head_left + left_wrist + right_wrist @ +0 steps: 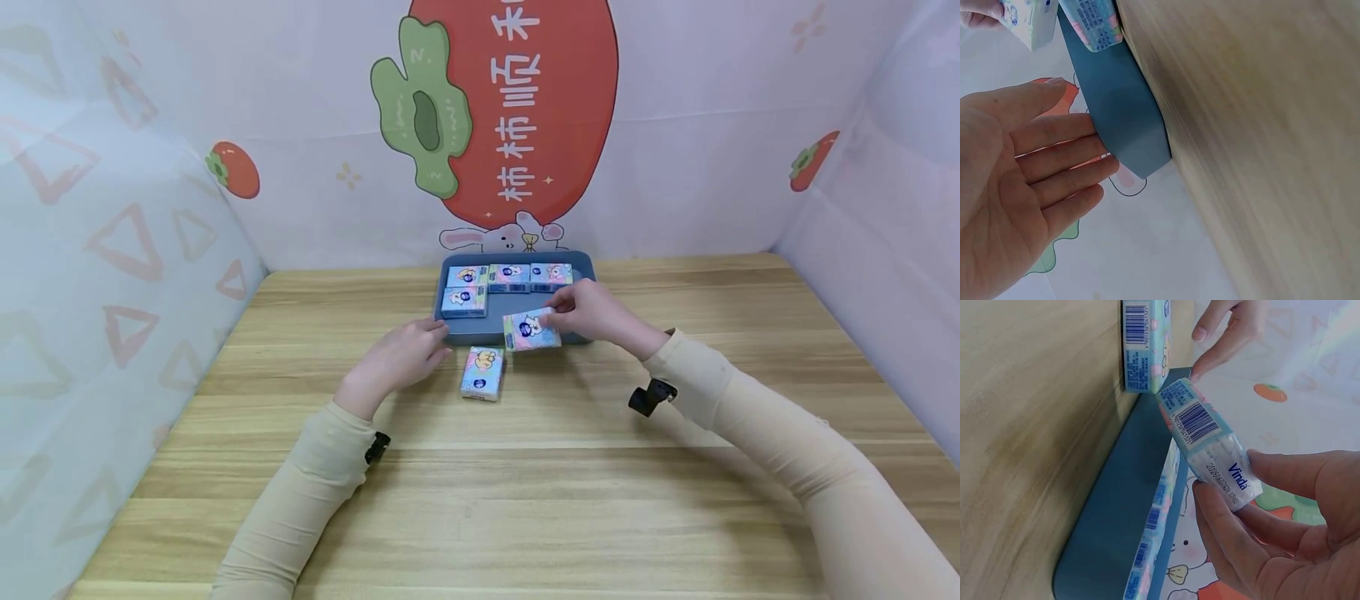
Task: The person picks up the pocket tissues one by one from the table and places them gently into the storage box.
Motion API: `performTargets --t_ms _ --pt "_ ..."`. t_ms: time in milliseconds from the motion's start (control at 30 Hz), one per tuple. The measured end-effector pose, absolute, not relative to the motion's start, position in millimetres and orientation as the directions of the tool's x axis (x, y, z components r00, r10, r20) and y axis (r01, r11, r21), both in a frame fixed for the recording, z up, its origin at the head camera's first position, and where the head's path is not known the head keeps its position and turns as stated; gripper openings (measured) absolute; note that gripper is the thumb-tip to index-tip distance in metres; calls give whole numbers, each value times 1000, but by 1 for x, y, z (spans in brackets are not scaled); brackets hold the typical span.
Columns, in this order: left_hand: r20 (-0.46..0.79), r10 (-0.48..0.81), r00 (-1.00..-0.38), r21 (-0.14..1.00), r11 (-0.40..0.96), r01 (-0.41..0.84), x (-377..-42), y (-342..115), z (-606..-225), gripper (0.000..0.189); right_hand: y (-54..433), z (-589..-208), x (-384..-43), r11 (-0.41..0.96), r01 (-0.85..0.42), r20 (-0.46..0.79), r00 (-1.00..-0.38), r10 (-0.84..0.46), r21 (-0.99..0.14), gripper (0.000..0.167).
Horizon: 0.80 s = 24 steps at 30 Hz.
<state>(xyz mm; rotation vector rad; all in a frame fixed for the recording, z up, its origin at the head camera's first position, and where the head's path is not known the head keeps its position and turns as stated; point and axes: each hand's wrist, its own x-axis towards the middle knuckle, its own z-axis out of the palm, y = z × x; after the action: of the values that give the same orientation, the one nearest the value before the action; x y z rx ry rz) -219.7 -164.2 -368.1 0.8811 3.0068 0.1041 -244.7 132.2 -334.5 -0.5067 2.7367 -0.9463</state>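
My right hand (588, 317) pinches a tissue pack (531, 330) by its end, thumb on one side and fingers on the other. In the right wrist view this pack (1210, 447) shows a barcode and the word Vinda. It is tilted above the front rim of a blue-grey tray (487, 339). My left hand (405, 354) has straight fingers, and their tips touch the tray's front left side. In the left wrist view the palm of the left hand (1035, 169) faces the camera, holding nothing. Another tissue pack (482, 372) lies on the table just before the tray.
Inside the tray several tissue packs (509, 277) stand in a back row, with one more pack (464, 302) in front at the left. The wooden table (525, 500) ends at a printed cloth backdrop (322, 217) behind the tray and at both sides.
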Motion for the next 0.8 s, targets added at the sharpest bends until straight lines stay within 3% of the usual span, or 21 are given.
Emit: performTargets --t_ms 800 --pt "17 540 -842 67 839 539 -219 -164 -369 42 130 -326 -270 694 -138 -155 -927 -342 -707 34"
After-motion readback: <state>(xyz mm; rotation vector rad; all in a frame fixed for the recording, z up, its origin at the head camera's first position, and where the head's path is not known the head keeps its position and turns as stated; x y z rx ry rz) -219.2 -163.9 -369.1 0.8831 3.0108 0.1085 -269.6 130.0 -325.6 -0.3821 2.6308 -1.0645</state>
